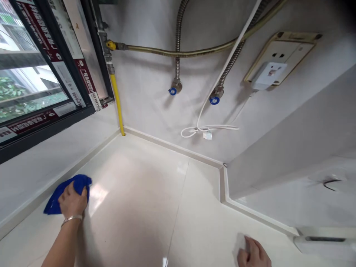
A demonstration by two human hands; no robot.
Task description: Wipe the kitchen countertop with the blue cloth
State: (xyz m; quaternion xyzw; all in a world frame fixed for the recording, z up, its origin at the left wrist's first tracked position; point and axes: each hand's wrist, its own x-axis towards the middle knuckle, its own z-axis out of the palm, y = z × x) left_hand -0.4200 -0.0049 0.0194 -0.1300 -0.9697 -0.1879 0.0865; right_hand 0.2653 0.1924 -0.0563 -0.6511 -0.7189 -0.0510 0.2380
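Observation:
My left hand point(72, 202) presses down on a blue cloth point(59, 193) at the left side of a glossy cream countertop point(144, 193), close to the raised edge under the window. A thin bracelet circles that wrist. The fingers lie closed over the cloth. My right hand point(253, 254) rests at the bottom right of the counter, fingers curled, on a small pale whitish thing that I cannot make out.
A dark-framed window point(33, 74) runs along the left. A yellow gas pipe point(117, 102) stands in the corner. Two metal hoses with blue valves point(172, 91) hang on the back wall, beside a coiled white cable point(200, 130) and a wall socket point(278, 59). A wall corner point(278, 155) juts out at right.

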